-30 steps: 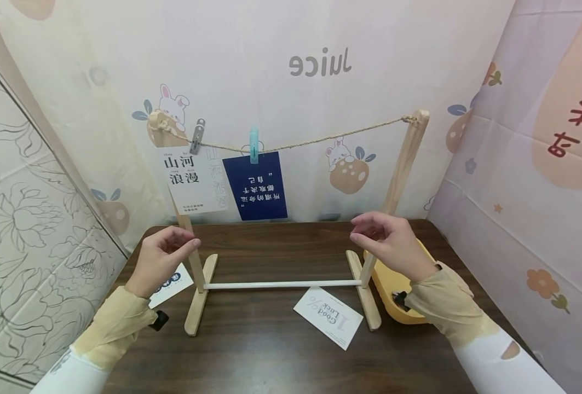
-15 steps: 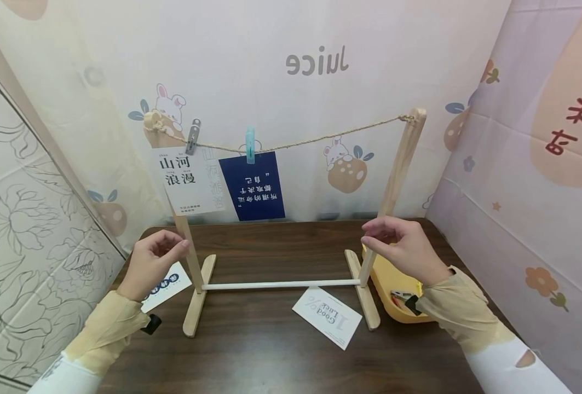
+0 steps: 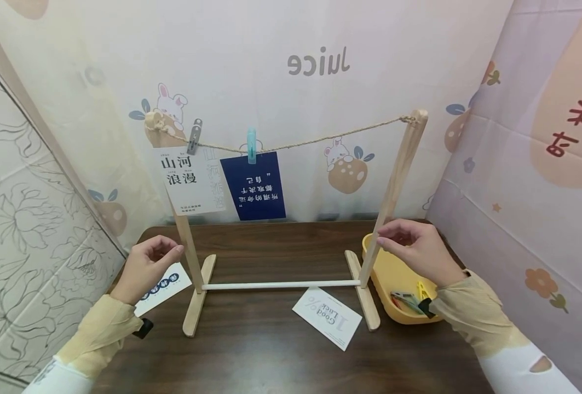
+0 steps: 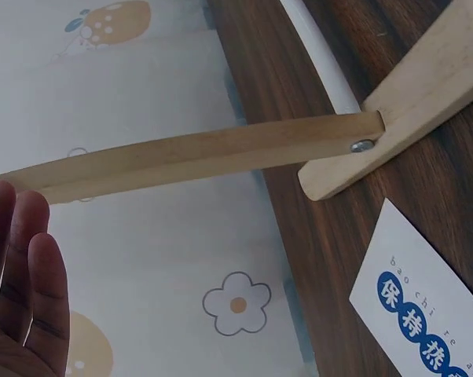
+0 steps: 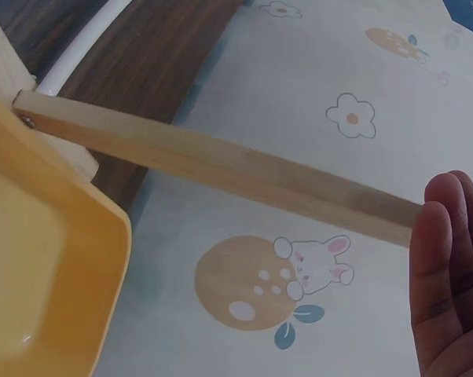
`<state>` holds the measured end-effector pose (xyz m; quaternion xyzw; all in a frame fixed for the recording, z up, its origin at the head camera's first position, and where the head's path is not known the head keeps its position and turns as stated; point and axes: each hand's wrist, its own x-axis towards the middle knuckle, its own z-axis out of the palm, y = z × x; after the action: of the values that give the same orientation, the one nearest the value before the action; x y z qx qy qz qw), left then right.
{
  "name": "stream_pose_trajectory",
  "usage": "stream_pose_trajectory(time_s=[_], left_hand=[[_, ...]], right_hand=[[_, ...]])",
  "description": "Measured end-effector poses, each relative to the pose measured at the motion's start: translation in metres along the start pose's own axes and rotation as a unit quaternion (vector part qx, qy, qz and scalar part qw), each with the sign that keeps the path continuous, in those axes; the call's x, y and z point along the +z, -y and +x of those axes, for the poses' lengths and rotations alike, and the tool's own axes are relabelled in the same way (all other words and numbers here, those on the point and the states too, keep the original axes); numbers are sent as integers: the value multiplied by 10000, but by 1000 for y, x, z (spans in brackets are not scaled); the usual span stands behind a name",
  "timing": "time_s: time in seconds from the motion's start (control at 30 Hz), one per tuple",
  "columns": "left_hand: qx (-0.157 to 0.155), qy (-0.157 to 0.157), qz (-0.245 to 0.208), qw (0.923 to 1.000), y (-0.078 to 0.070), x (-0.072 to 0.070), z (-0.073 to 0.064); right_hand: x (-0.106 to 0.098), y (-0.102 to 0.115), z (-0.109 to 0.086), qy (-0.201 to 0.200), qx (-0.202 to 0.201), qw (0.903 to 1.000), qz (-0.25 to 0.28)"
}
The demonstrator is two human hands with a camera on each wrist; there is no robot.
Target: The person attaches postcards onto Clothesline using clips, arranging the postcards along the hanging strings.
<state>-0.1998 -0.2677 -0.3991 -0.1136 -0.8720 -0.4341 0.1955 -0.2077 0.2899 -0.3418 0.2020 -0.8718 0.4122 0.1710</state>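
My left hand (image 3: 145,268) hovers just left of the rack's left post (image 3: 188,251), fingers loosely curved and holding nothing. Below it lies a white card with blue round characters (image 4: 425,314), partly covered by the hand in the head view. My right hand (image 3: 421,251), also holding nothing, is beside the right post (image 3: 393,191) and above a yellow basket (image 3: 380,284). Whether it touches the post I cannot tell. In the basket are several clothespins (image 3: 404,300). From the rope (image 3: 340,135) hang a white card (image 3: 192,189) under a grey clothespin (image 3: 195,137) and a navy card (image 3: 256,189) under a light blue clothespin (image 3: 252,146).
A white "Good Luck" card (image 3: 327,317) lies on the dark wooden table (image 3: 251,355) by the rack's right foot (image 3: 364,295). A white rod (image 3: 281,284) joins the two feet low down. Printed curtains (image 3: 295,98) stand behind and at the sides.
Both hands have moved apart and slightly down: the left hand to the left, the right hand to the right, from inside the right post to beside it. More of the basket's clothespins show.
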Motion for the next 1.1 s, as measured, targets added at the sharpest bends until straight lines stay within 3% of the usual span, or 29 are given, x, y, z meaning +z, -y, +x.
stream_pose_trajectory(time_s=[0.27, 0.73, 1.1], left_hand=[[-42, 32, 328, 9994, 9, -2, -1], [-268, 217, 935, 9950, 32, -4, 6], [-604, 817, 1047, 9893, 38, -6, 11]], right_hand=[[-9, -17, -1, 87, 314, 9994, 88], [-18, -42, 2, 357, 697, 9963, -345], [-21, -60, 5, 941, 934, 9864, -974]])
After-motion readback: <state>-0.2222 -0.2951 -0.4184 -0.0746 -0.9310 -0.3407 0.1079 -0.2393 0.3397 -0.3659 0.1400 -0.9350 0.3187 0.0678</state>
